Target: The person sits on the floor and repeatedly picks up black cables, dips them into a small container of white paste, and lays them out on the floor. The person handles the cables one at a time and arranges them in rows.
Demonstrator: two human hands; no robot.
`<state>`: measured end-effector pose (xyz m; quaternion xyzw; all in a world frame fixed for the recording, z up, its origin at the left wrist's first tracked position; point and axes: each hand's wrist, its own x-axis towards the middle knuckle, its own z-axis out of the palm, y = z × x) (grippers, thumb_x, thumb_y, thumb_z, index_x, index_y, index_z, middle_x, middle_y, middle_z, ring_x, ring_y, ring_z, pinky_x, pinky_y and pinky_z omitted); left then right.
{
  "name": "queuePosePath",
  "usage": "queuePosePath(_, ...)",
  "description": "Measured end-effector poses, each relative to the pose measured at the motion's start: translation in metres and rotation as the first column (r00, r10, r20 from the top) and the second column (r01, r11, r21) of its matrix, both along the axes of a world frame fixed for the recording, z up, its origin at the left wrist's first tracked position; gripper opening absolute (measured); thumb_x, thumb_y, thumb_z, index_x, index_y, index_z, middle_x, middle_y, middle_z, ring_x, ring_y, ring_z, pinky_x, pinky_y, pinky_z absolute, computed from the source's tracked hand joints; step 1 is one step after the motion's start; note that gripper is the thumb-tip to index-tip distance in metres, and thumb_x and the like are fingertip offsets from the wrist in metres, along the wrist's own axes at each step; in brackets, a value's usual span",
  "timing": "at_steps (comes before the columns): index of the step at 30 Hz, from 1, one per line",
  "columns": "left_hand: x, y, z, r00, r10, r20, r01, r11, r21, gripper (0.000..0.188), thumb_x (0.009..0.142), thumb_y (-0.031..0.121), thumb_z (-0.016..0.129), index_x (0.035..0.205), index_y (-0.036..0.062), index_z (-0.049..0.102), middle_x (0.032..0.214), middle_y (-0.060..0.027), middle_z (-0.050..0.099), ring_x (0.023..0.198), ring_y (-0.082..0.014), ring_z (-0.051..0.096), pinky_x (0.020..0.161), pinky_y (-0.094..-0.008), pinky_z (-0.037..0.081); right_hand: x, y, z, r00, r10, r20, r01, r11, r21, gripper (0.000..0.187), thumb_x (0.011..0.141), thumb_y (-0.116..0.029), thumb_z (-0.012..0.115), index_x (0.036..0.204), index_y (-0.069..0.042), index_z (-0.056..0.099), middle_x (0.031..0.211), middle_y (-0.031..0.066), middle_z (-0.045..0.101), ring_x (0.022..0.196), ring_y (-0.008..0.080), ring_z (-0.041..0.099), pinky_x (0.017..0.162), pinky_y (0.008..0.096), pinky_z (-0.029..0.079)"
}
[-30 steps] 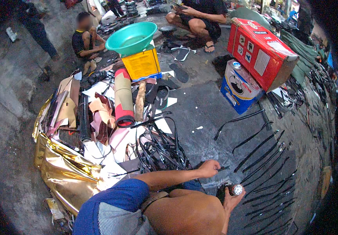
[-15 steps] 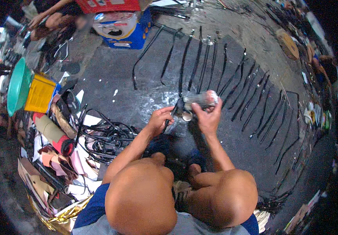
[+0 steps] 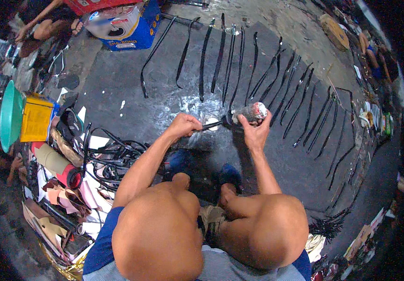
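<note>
My left hand [image 3: 186, 125] pinches one end of a narrow black strap [image 3: 213, 125] above the dark mat. The strap runs right toward my right hand [image 3: 257, 130], whose fingers wrap round a cloudy bottle [image 3: 249, 113] with a red and white end. The bottle lies tilted sideways, its dark mouth end toward the strap; whether the two touch, I cannot tell. Below the strap a pale round spot [image 3: 211, 122] shows on the mat, among whitish smears. Several black straps [image 3: 203, 61] lie spread in a fan on the mat beyond both hands.
A blue and white box [image 3: 122, 28] stands at the far left. A green basin [image 3: 12, 116] leans by a yellow tin [image 3: 36, 117]. Tangled black strips [image 3: 117, 154] and scraps [image 3: 89, 192] lie beside my left arm. Another person's arm [image 3: 40, 19] shows at upper left.
My left hand has moved away from the bottle, so the strap now stretches between my hands. The bottle stays in my right hand, and the whole view has shifted a little.
</note>
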<state>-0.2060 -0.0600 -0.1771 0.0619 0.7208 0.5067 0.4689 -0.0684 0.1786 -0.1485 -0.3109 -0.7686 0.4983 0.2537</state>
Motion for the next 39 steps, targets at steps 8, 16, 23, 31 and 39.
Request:
queuePosePath(8, -0.026, 0.029, -0.054, 0.934, -0.213, -0.288, 0.151, 0.964, -0.221, 0.013, 0.073, 0.017, 0.077, 0.076, 0.0043, 0.078, 0.070, -0.0094, 0.072, 0.068, -0.0204, 0.069, 0.069, -0.0367, 0.055, -0.016, -0.050, 0.008, 0.882, 0.326, 0.341, -0.345, 0.939, -0.005, 0.085, 0.076, -0.029, 0.089, 0.142, -0.007, 0.041, 0.122, 0.0208, 0.067, 0.101, 0.0357, 0.071, 0.083, 0.0436, 0.058)
queuePosePath(16, 0.006, 0.039, -0.028, 0.512, 0.069, -0.856, 0.324, 0.908, 0.267, 0.057, 0.071, 0.024, 0.084, 0.120, 0.0053, 0.064, 0.110, -0.0134, 0.070, 0.100, -0.0310, 0.069, 0.090, -0.0390, 0.054, -0.004, -0.057, -0.030, 0.897, 0.379, 0.226, -0.439, 0.814, 0.380, 0.080, 0.076, -0.017, 0.086, 0.143, -0.006, 0.044, 0.121, 0.0195, 0.065, 0.109, 0.0390, 0.066, 0.093, 0.0448, 0.055)
queuePosePath(23, 0.022, 0.039, -0.012, 0.677, -0.020, -0.736, 0.254, 0.945, 0.208, 0.053, 0.074, 0.006, 0.084, 0.120, 0.0008, 0.059, 0.114, -0.0165, 0.065, 0.109, -0.0366, 0.065, 0.091, -0.0407, 0.052, -0.009, -0.026, -0.077, 0.868, 0.352, 0.351, -0.365, 0.931, -0.032, 0.041, 0.081, -0.003, 0.069, 0.122, -0.007, 0.063, 0.112, 0.0152, 0.069, 0.103, 0.0330, 0.068, 0.086, 0.0411, 0.055)
queuePosePath(31, 0.025, 0.047, -0.004, 0.711, -0.063, -0.700, 0.255, 0.951, 0.174, 0.049, 0.076, 0.006, 0.083, 0.120, 0.0023, 0.060, 0.112, -0.0163, 0.067, 0.108, -0.0363, 0.066, 0.090, -0.0407, 0.053, -0.022, -0.014, -0.127, 0.922, 0.322, 0.214, -0.226, 0.899, -0.376, 0.017, 0.084, 0.004, 0.061, 0.099, -0.003, 0.066, 0.076, 0.0046, 0.069, 0.066, 0.0122, 0.063, 0.062, 0.0286, 0.049)
queuePosePath(39, 0.016, 0.033, -0.029, 0.657, -0.043, -0.753, 0.309, 0.926, 0.216, 0.053, 0.076, 0.009, 0.083, 0.123, 0.0026, 0.059, 0.117, -0.0162, 0.065, 0.111, -0.0377, 0.064, 0.092, -0.0425, 0.053, 0.001, 0.026, 0.106, 0.971, 0.112, -0.210, -0.205, 0.844, -0.495, 0.030, 0.077, 0.007, 0.075, 0.102, -0.007, 0.065, 0.083, 0.0027, 0.069, 0.073, 0.0132, 0.066, 0.069, 0.0279, 0.054)
